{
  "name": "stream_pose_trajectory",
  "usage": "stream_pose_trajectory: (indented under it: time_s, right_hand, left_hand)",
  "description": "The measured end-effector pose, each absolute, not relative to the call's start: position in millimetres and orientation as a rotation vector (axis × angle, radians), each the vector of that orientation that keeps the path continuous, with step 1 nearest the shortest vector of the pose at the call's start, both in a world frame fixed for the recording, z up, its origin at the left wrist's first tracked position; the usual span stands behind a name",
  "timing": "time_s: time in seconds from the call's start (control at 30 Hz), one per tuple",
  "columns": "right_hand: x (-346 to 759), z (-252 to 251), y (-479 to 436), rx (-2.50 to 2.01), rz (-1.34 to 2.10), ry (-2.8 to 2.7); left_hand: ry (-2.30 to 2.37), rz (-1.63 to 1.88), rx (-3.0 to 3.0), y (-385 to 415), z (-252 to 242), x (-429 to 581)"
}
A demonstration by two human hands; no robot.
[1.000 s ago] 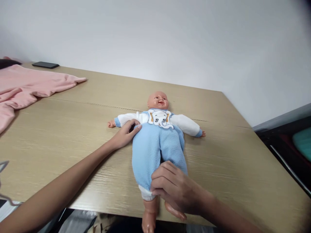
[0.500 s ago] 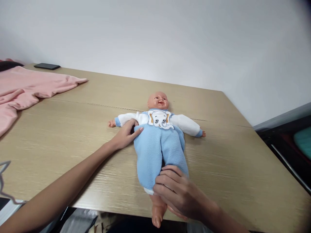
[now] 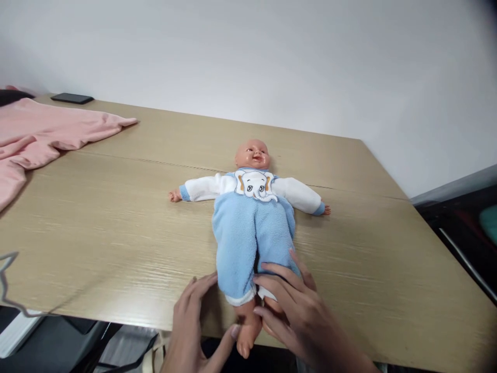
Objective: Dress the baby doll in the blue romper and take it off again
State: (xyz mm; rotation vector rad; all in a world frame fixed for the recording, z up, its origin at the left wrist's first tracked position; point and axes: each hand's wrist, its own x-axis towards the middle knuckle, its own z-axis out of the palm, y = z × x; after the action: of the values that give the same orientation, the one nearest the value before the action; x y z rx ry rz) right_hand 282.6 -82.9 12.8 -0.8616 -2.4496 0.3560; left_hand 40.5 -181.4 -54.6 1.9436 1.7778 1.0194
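The dressed doll (image 3: 254, 217) lies on its back on the counter (image 3: 128, 223), with the head away from the person and the feet (image 3: 247, 334) at the near edge. Probably it is placed so because in this way the legs come closest to both hands. The two white sleeves (image 3: 204, 187) are spread to the sides, which seems to keep them out of the hands' way and makes the body rest flat.

The left hand (image 3: 189, 318) is standing beside one blue trouser leg (image 3: 235, 254); its fingers are loose and not closed, the tips at the outer side of the cloth. The thumb is close to the foot, but whether it touches, one cannot tell. The right hand (image 3: 305, 305) lies over the other leg, its fingers spread and relaxed near the white cuff (image 3: 267, 294). It appears to rest there rather than grasp, perhaps because a light touch is sufficient to steady the soft fabric.

The pink cloth (image 3: 58, 127) lies far to the left, and behind it a flat dark object (image 3: 72, 98), both well apart from the doll, so the space around it is free.
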Motion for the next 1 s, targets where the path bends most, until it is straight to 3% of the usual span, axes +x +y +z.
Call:
stream_pose_trajectory:
  time_s: [0.17, 0.37, 0.67, 1.0]
  right_hand:
    - [277, 0, -85, -0.887, 0.573, -2.387]
    - [274, -11, -85, -0.966, 0.707, -2.292]
    - [277, -6, -82, -0.902, 0.532, -2.327]
    - [324, -1, -100, -1.074, 0.350, -2.305]
  left_hand:
    - [1.804, 1.104, 1.810, -187, -77, 47]
    - [1.750, 1.044, 1.752, -186, -66, 40]
    - [1.795, 1.100, 1.918, -181, -70, 40]
    - [1.814, 1.169, 1.641, -185, -76, 50]
